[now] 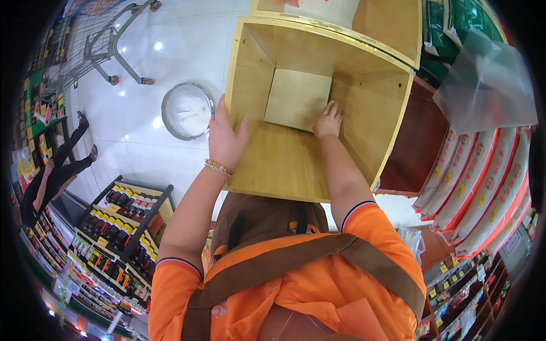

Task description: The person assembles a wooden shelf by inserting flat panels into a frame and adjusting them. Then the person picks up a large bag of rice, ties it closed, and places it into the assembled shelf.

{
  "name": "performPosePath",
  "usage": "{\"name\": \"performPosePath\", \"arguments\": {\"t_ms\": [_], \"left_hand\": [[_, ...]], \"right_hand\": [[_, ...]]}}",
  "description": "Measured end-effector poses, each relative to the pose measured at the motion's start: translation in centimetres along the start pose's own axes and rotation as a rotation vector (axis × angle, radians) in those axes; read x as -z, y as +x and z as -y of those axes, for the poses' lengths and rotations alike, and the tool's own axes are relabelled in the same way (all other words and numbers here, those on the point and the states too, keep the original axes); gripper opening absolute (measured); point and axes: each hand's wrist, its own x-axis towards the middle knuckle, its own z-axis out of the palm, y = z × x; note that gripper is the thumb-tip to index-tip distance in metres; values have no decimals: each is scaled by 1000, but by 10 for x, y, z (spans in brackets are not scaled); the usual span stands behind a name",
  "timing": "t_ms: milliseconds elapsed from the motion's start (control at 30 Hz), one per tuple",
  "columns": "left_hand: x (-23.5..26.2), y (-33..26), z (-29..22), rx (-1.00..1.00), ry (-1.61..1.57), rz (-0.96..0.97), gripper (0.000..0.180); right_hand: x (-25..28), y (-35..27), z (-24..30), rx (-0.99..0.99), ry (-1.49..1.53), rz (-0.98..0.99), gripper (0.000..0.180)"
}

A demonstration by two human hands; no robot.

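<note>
A deep, open-topped wooden bin [284, 170] stands in front of my body. My left hand [226, 139] is closed over the bin's left wall, with the thumb inside and the fingers outside; a beaded bracelet circles that wrist. Reaching down into the bin, my right hand [328, 120] has its bent fingers at the right edge of a pale square board [298, 96]. The board lies at the far end of the bin's inside. What the right fingertips press against is partly hidden.
A round metal basin [187, 111] holding white grains or powder sits on the tiled floor at left. Beyond it is a shopping cart [116, 51]. A bottle rack [125, 219] stands lower left; stacked sacks [478, 187] and a clear plastic bag [483, 85] are at right. Another person [57, 167] is far left.
</note>
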Motion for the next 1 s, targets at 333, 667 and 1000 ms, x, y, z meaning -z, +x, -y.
{"name": "performPosePath", "arguments": {"t_ms": [333,667,1000], "left_hand": [[-2,2,1,-2,-65,-3,65],[-2,1,2,22,-14,-8,63],[-2,0,4,-32,41,-23,65]], "right_hand": [[2,-16,3,59,143,766,62],[-83,74,21,-595,543,339,53],[-55,51,37,-767,682,108,45]]}}
